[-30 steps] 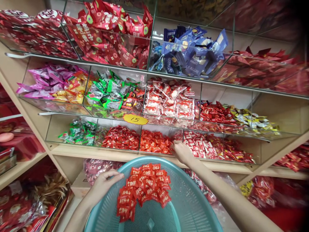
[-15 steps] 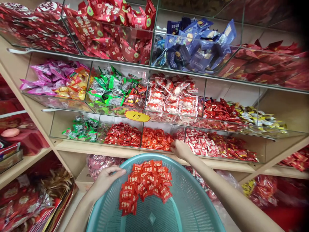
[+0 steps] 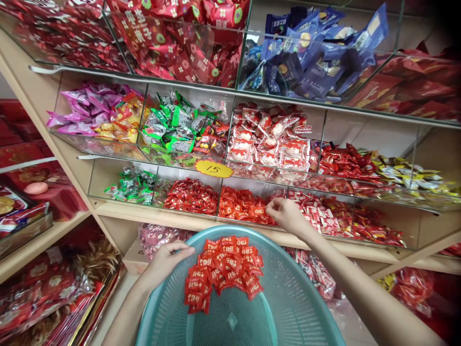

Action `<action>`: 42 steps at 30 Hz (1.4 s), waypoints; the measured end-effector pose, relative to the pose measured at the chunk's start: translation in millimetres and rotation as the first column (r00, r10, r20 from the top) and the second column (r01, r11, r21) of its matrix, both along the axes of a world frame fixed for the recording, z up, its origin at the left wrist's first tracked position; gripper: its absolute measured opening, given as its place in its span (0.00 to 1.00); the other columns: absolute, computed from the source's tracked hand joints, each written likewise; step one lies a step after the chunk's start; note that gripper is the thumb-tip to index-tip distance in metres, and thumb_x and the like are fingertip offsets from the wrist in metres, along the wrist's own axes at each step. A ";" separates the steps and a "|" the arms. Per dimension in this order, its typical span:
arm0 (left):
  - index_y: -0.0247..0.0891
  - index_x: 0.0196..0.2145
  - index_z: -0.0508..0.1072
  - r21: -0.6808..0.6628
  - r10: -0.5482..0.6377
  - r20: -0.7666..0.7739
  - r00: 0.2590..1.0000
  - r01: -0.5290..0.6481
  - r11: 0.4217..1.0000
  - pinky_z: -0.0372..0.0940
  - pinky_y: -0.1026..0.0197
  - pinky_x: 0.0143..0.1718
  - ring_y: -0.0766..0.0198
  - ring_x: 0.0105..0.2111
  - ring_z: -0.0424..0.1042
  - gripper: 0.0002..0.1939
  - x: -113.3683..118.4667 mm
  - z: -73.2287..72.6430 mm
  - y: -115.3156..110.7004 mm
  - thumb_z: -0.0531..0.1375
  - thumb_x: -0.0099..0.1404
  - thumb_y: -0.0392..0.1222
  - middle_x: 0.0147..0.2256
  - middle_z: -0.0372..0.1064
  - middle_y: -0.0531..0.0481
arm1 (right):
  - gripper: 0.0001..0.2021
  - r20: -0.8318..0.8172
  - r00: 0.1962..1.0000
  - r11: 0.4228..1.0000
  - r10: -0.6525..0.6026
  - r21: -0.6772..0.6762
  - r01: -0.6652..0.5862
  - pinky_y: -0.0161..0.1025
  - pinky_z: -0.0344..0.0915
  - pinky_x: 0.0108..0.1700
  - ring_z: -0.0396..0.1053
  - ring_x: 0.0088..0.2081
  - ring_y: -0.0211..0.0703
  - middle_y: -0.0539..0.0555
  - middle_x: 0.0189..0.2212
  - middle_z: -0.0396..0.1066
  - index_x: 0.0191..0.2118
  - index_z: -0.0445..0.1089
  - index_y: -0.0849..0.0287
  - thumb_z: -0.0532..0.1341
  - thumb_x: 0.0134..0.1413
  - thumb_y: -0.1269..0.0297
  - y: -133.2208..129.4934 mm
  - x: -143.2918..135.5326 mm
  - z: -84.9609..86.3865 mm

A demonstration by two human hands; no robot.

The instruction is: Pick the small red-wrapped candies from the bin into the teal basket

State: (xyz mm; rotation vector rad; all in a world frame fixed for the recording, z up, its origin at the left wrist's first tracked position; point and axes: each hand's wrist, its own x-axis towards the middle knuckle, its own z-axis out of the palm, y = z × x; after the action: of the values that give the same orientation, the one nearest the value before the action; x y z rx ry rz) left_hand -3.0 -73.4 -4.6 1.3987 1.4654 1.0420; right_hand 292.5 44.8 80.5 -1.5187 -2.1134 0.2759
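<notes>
A teal plastic basket [image 3: 306,288] with mesh sides sits in front of me. On its left rim rests my left hand [image 3: 171,257], its fingers closed over the edge. Inside the basket, toward the far side, lies a heap of small red-wrapped candies [image 3: 226,264] with pale lettering. Beyond the far rim, my right hand [image 3: 288,215] reaches into the lowest shelf, at the bin of orange-red wrapped candies [image 3: 239,202]. Its fingertips are pinched together beside a packet in that bin. Whether anything is between them is hidden.
Clear-fronted bins hold green packets [image 3: 133,185], darker red candies [image 3: 190,194] and pink-and-white candies [image 3: 320,216]. A yellow label [image 3: 213,168] reading 15 hangs above them. Blue packets [image 3: 317,53] fill a top bin. Feathery brown items [image 3: 99,254] and a cardboard box [image 3: 137,257] are at lower left.
The view has shifted, so the shelves and basket appear a little farther right. My right hand has drawn slightly back and turned, with its fingertips pinched. My left hand stays on the rim.
</notes>
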 end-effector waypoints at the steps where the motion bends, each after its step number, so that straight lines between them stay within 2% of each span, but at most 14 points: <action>1: 0.37 0.26 0.74 -0.003 0.005 -0.001 1.000 -0.005 1.000 0.58 0.65 0.34 0.63 0.31 0.65 0.15 0.2 -0.1 0.1 0.57 0.51 0.52 0.27 0.69 0.53 | 0.08 -0.066 0.997 0.999 0.030 -0.026 -0.032 0.30 0.53 0.25 0.58 0.21 0.33 0.51 0.19 0.65 0.20 0.64 0.62 0.52 0.41 0.66 -6.1 -1.7 7.4; 4: 0.37 0.26 0.74 -0.013 0.012 0.002 1.000 -0.012 1.000 0.58 0.64 0.34 0.63 0.30 0.65 0.16 0.1 -1.7 0.6 0.56 0.51 0.52 0.27 0.69 0.53 | 0.08 -0.300 0.949 0.965 0.095 -0.207 -0.162 0.29 0.53 0.23 0.56 0.20 0.31 0.48 0.17 0.62 0.20 0.64 0.62 0.53 0.41 0.64 -26.8 -12.7 18.3; 6: 0.37 0.27 0.74 -0.009 0.013 0.006 1.000 -0.013 1.000 0.58 0.64 0.35 0.63 0.31 0.66 0.15 -0.3 -3.7 1.0 0.57 0.51 0.52 0.28 0.70 0.52 | 0.07 -0.421 0.902 0.901 0.092 -0.351 -0.255 0.28 0.51 0.20 0.52 0.17 0.28 0.46 0.15 0.59 0.21 0.63 0.62 0.53 0.41 0.64 -40.8 -24.2 12.1; 8: 0.37 0.26 0.74 0.007 0.015 0.007 1.000 -0.015 1.000 0.58 0.63 0.35 0.62 0.31 0.66 0.14 -0.8 -5.6 1.1 0.57 0.51 0.51 0.28 0.70 0.52 | 0.07 -0.483 0.874 0.814 0.063 -0.482 -0.325 0.27 0.49 0.17 0.49 0.14 0.27 0.44 0.14 0.58 0.23 0.63 0.62 0.54 0.42 0.63 -53.8 -38.0 -4.3; 11: 0.36 0.27 0.75 0.032 0.008 0.010 1.000 -0.008 0.999 0.58 0.63 0.36 0.62 0.32 0.66 0.14 -1.4 -6.6 0.1 0.57 0.51 0.50 0.28 0.71 0.51 | 0.09 -0.512 0.857 0.669 0.055 -0.618 -0.412 0.26 0.48 0.15 0.52 0.12 0.27 0.45 0.14 0.62 0.24 0.61 0.61 0.54 0.44 0.60 -70.4 -61.0 -38.3; 13: 0.36 0.27 0.75 0.040 0.012 0.014 1.000 -0.012 0.999 0.58 0.63 0.35 0.63 0.31 0.66 0.14 -1.5 -6.1 -1.0 0.57 0.51 0.49 0.27 0.70 0.51 | 0.09 -0.515 0.855 0.592 0.063 -0.670 -0.447 0.26 0.46 0.13 0.53 0.11 0.28 0.45 0.13 0.63 0.26 0.60 0.60 0.53 0.45 0.59 -78.4 -76.5 -59.3; 15: 0.36 0.27 0.74 0.043 0.015 0.014 1.000 -0.015 0.999 0.58 0.64 0.34 0.63 0.30 0.65 0.14 -1.4 -5.0 -2.0 0.57 0.51 0.49 0.27 0.69 0.52 | 0.09 -0.526 0.848 0.550 0.063 -0.691 -0.469 0.26 0.44 0.12 0.52 0.10 0.28 0.45 0.11 0.63 0.27 0.60 0.60 0.52 0.46 0.60 -83.1 -90.7 -75.0; 21: 0.36 0.25 0.74 0.046 0.006 0.012 1.000 -0.006 0.999 0.58 0.65 0.32 0.64 0.30 0.64 0.14 -0.6 -3.0 -2.4 0.57 0.51 0.50 0.26 0.68 0.52 | 0.10 -0.594 0.802 0.506 0.064 -0.673 -0.539 0.25 0.44 0.12 0.51 0.10 0.27 0.44 0.11 0.62 0.24 0.60 0.61 0.51 0.48 0.60 -83.2 -117.2 -95.9; 24: 0.36 0.24 0.74 0.048 0.002 0.013 1.000 -0.003 0.999 0.58 0.65 0.33 0.64 0.29 0.64 0.14 -0.8 -2.8 -2.4 0.57 0.51 0.50 0.25 0.68 0.52 | 0.10 -0.590 0.805 0.500 0.069 -0.678 -0.539 0.25 0.44 0.13 0.51 0.10 0.26 0.44 0.11 0.61 0.22 0.59 0.61 0.51 0.48 0.60 -84.4 -124.2 -99.1; 27: 0.36 0.25 0.75 0.051 0.003 0.012 1.000 -0.004 0.999 0.58 0.64 0.33 0.63 0.29 0.65 0.14 -1.2 -2.8 -2.1 0.57 0.51 0.50 0.25 0.69 0.52 | 0.10 -0.578 0.813 0.525 0.062 -0.674 -0.520 0.26 0.44 0.12 0.51 0.10 0.27 0.43 0.10 0.60 0.21 0.58 0.60 0.50 0.48 0.62 -86.9 -129.1 -101.2; 29: 0.36 0.25 0.75 0.053 0.003 0.012 1.000 -0.003 0.999 0.58 0.64 0.33 0.63 0.29 0.65 0.15 -1.4 -3.3 -1.7 0.57 0.51 0.50 0.25 0.69 0.52 | 0.11 -0.561 0.826 0.565 0.061 -0.663 -0.492 0.26 0.44 0.12 0.51 0.09 0.27 0.43 0.09 0.59 0.19 0.57 0.60 0.50 0.48 0.64 -88.0 -130.9 -103.6; 32: 0.36 0.25 0.75 0.054 0.000 0.010 1.000 -0.001 0.999 0.58 0.64 0.34 0.63 0.30 0.65 0.14 -1.5 -4.1 -1.0 0.57 0.51 0.50 0.25 0.69 0.52 | 0.13 -0.519 0.853 0.658 0.060 -0.622 -0.425 0.27 0.46 0.12 0.51 0.09 0.27 0.44 0.09 0.59 0.16 0.57 0.60 0.49 0.47 0.66 -88.9 -131.7 -110.0; 36: 0.36 0.25 0.74 0.057 0.003 0.009 1.000 -0.003 0.998 0.58 0.64 0.35 0.63 0.30 0.65 0.14 -1.3 -3.9 -1.3 0.57 0.51 0.49 0.26 0.69 0.52 | 0.11 -0.504 0.863 0.773 0.037 -0.533 -0.345 0.28 0.50 0.14 0.53 0.10 0.29 0.45 0.09 0.61 0.18 0.58 0.59 0.49 0.48 0.65 -90.4 -131.6 -122.1; 42: 0.36 0.26 0.74 0.039 0.004 -0.006 1.000 -0.004 0.999 0.58 0.64 0.35 0.62 0.31 0.65 0.15 -1.6 -2.3 -2.4 0.57 0.51 0.50 0.28 0.69 0.51 | 0.15 -0.456 0.887 0.837 0.066 -0.459 -0.298 0.29 0.54 0.19 0.57 0.13 0.31 0.48 0.10 0.63 0.17 0.60 0.60 0.49 0.50 0.62 -92.3 -133.9 -136.0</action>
State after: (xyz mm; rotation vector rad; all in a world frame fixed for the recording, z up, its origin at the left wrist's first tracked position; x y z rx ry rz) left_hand -4.6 -75.8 -6.9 1.4282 1.4598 1.0747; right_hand 158.6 -47.4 -55.5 -1.3466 -1.9041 1.2275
